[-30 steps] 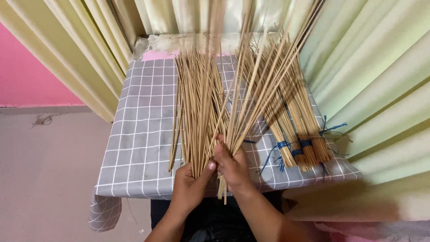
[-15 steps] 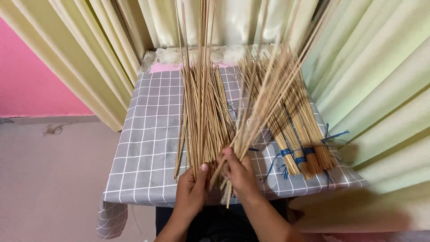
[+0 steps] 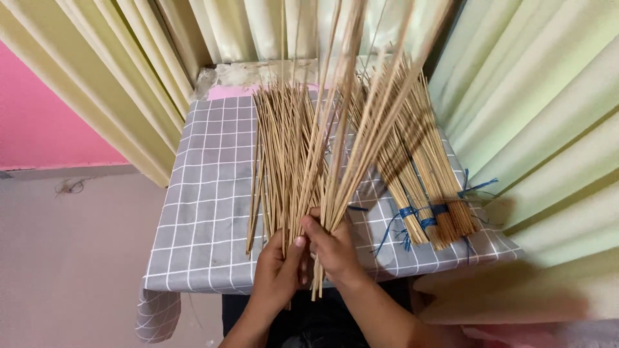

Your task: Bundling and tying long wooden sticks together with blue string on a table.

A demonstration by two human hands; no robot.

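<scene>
Both hands are gathered low at the near edge of the tabletop (image 3: pixel 193 219), which is draped in a grey cloth crossed by thin white lines into squares. The right hand (image 3: pixel 332 248) is clamped round the lower ends of a handful of thin sticks (image 3: pixel 348 122), pale tan, straight and slender like bamboo splints, which fan upward and away toward the curtains. The left hand (image 3: pixel 278 269) is curled in close beside it, thumb raised against the same stems; whether it grips any sticks firmly is hard to tell from here.

Just left of the held fan, a loose heap of the same sticks (image 3: pixel 277 161) lies flat on the cloth, roughly parallel, their near ends uneven. To the right lie tied bundles (image 3: pixel 429 187), darker and tighter packed, bound near their lower ends with blue string (image 3: pixel 419 216) whose loose tails trail over the cloth.

Pale yellow-green curtains (image 3: pixel 535 109) hang in soft vertical folds round the far and right sides, and a pink wall (image 3: pixel 39 122) shows at the left.
</scene>
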